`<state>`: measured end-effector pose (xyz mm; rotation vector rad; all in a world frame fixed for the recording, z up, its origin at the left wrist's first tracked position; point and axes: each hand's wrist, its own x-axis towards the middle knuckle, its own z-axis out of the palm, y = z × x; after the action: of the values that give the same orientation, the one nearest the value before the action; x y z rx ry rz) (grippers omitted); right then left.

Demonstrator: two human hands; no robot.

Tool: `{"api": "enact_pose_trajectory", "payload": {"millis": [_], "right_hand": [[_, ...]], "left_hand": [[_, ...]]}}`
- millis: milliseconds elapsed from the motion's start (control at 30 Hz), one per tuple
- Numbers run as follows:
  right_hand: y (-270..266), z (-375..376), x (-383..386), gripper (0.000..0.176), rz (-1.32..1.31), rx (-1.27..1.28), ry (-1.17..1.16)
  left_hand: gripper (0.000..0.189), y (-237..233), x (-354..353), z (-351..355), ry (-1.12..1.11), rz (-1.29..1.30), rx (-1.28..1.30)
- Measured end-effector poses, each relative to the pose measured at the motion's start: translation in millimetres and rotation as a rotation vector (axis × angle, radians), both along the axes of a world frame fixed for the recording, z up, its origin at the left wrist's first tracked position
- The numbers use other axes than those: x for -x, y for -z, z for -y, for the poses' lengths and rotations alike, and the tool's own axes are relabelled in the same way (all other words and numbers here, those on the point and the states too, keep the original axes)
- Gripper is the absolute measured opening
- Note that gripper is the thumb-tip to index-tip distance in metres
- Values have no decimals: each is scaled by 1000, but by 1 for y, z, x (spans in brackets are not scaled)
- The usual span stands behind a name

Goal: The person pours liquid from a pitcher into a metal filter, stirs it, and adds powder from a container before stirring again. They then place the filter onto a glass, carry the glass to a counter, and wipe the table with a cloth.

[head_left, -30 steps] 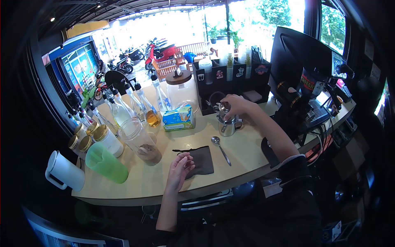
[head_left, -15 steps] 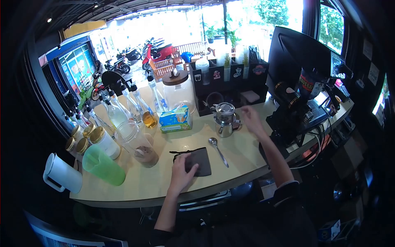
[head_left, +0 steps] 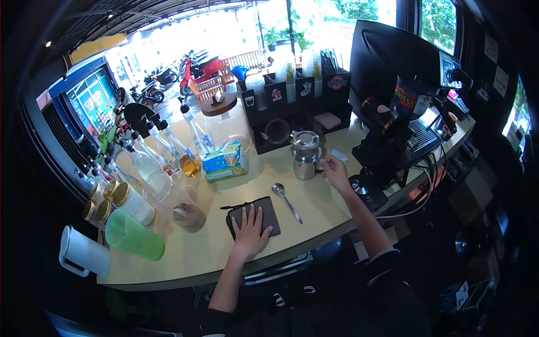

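Note:
My left hand (head_left: 250, 233) lies flat with its fingers spread on a folded dark grey cloth (head_left: 270, 210) near the counter's front edge. The fingers of my right hand (head_left: 336, 173) are closed at the handle of a small steel pitcher (head_left: 305, 167). On top of that pitcher sits a metal drip filter (head_left: 306, 140) with a lid. Between my hands, a steel spoon (head_left: 289, 205) rests on the counter with its bowl toward the back.
A blue tissue pack (head_left: 225, 163), a wooden-lidded glass jar (head_left: 224, 121) and a clear pitcher with brown powder (head_left: 182, 209) stand left. A green pitcher (head_left: 135, 235) and white jug (head_left: 84, 251) are further left. A black cup organizer (head_left: 303, 106) stands behind; a coffee grinder (head_left: 407, 106) is right.
My right hand has come down from beside the filter to the pitcher's handle and closed there. My left hand has flattened out on the cloth. The view has shifted slightly.

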<state>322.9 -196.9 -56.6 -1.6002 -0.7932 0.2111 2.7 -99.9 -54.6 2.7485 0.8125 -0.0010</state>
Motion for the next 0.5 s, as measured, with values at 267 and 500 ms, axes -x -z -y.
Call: {"api": "enact_pose_trajectory", "payload": {"millis": [267, 500], "right_hand": [[9, -1, -38, 21, -46, -72, 175], [12, -5, -48, 22, 264, -22, 410]], "left_hand": [[71, 8, 1, 1, 6, 63, -51], [69, 14, 2, 5, -18, 175, -120]]}}
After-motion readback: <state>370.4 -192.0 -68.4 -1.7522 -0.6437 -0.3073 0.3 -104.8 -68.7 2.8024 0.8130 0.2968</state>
